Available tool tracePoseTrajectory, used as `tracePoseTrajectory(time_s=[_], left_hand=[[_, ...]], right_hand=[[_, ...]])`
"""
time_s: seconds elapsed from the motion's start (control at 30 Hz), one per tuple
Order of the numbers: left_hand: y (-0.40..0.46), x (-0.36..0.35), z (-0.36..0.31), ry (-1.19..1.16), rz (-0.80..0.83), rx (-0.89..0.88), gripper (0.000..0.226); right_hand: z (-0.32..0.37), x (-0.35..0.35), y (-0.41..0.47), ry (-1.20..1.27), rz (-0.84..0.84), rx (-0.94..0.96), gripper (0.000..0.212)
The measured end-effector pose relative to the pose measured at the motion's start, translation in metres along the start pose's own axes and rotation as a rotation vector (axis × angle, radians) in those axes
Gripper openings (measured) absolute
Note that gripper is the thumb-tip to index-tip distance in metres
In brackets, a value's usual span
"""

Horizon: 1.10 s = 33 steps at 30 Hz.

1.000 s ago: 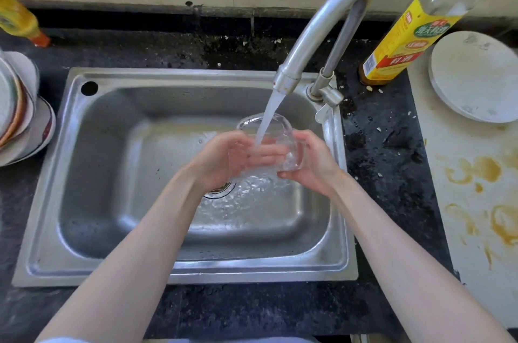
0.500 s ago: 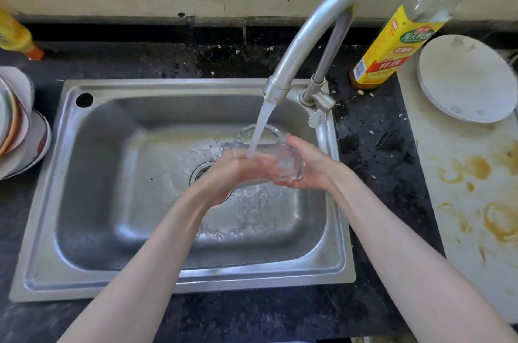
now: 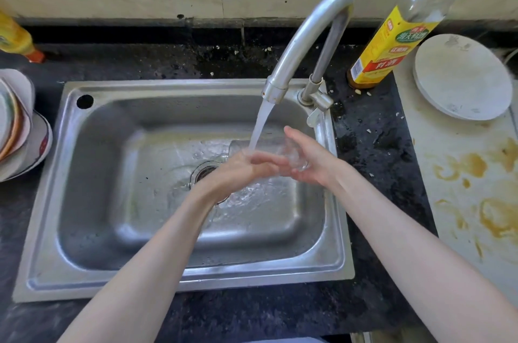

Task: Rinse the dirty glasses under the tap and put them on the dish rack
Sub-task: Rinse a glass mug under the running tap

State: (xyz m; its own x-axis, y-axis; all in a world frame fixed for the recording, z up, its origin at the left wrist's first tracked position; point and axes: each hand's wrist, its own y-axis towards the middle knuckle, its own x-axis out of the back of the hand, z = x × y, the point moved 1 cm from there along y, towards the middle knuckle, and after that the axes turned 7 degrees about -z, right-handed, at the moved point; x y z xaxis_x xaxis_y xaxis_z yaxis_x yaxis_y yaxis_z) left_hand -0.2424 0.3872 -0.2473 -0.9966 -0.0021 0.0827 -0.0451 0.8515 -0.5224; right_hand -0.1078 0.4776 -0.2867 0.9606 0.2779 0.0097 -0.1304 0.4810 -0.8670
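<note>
Midway through rinsing: left hand (image 3: 241, 171) and right hand (image 3: 311, 163) together clasp the clear drinking glass (image 3: 280, 153) beneath the curved steel tap (image 3: 305, 39); racking remains undone.

Glass (image 3: 269, 153) tipped from upright onto its side under the stream, left hand (image 3: 244, 171) slid across it, right hand (image 3: 311, 160) opened flatter.
</note>
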Motion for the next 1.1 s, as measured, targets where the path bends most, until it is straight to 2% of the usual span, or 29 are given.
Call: tracePoseTrajectory(time_s=[0.07,0.17,0.2,0.27,0.3,0.37,0.43,0.5,0.53,0.6,0.7,0.73,0.8,0.83,0.9,0.93,0.97,1.03,1.1], left_hand=[[0.001,0.005,0.000,-0.123,-0.139,0.007,0.014],[0.007,0.008,-0.004,-0.335,-0.271,0.081,0.006],[0.009,0.009,-0.006,-0.397,-0.288,0.108,0.005],[0.011,0.011,-0.007,-0.488,-0.280,0.136,0.005],[0.011,0.012,-0.007,-0.526,-0.257,0.128,0.008],[0.008,0.011,-0.003,-0.519,-0.161,0.057,0.022],[0.003,0.006,-0.004,-0.269,-0.003,-0.048,0.034],[-0.002,-0.002,-0.005,0.012,0.098,-0.135,0.033],[-0.003,-0.002,-0.006,0.044,0.070,-0.153,0.029],[-0.004,0.002,-0.009,-0.051,-0.057,-0.137,0.018],[-0.004,0.010,-0.013,-0.220,-0.136,-0.047,0.019],[-0.003,0.011,-0.014,-0.289,-0.125,-0.008,0.021],[-0.002,0.012,-0.014,-0.451,-0.097,0.077,0.020],[-0.001,0.013,-0.013,-0.502,-0.098,0.113,0.018],[-0.001,0.013,-0.010,-0.540,-0.091,0.117,0.020],[-0.003,0.012,-0.011,-0.536,-0.034,0.095,0.022],[-0.005,0.011,-0.012,-0.490,0.046,0.060,0.027],[-0.010,0.009,-0.022,-0.194,0.188,-0.031,0.034],[-0.014,0.009,-0.027,0.095,0.215,-0.080,0.036]], right_hand=[[-0.005,0.000,0.003,0.014,0.030,0.046,0.051],[-0.018,0.001,-0.001,0.023,0.049,0.333,0.038],[-0.024,0.002,-0.001,0.033,0.066,0.412,0.042],[-0.032,0.002,-0.004,0.051,0.087,0.472,0.065],[-0.030,0.001,-0.007,0.032,0.069,0.472,0.070],[-0.022,0.002,-0.008,-0.048,-0.027,0.425,0.060],[-0.010,0.005,-0.010,-0.093,-0.087,0.308,0.048],[-0.003,0.009,-0.011,-0.104,-0.096,0.146,0.044],[-0.003,0.011,-0.012,-0.117,-0.080,0.084,0.042],[-0.006,0.009,-0.014,-0.098,-0.020,0.027,0.046],[-0.010,0.005,-0.012,-0.023,0.077,0.159,0.075],[-0.011,0.005,-0.013,-0.007,0.098,0.247,0.072],[-0.012,0.003,-0.020,-0.017,0.094,0.407,0.050],[-0.013,0.004,-0.021,-0.037,0.084,0.465,0.053],[-0.014,0.004,-0.021,-0.049,0.088,0.516,0.078],[-0.014,0.004,-0.020,-0.021,0.090,0.493,0.087],[-0.010,0.003,-0.023,0.035,0.105,0.428,0.086],[-0.003,0.005,-0.025,0.145,0.139,0.213,0.063],[0.001,0.006,-0.034,0.158,0.140,0.001,0.043]])
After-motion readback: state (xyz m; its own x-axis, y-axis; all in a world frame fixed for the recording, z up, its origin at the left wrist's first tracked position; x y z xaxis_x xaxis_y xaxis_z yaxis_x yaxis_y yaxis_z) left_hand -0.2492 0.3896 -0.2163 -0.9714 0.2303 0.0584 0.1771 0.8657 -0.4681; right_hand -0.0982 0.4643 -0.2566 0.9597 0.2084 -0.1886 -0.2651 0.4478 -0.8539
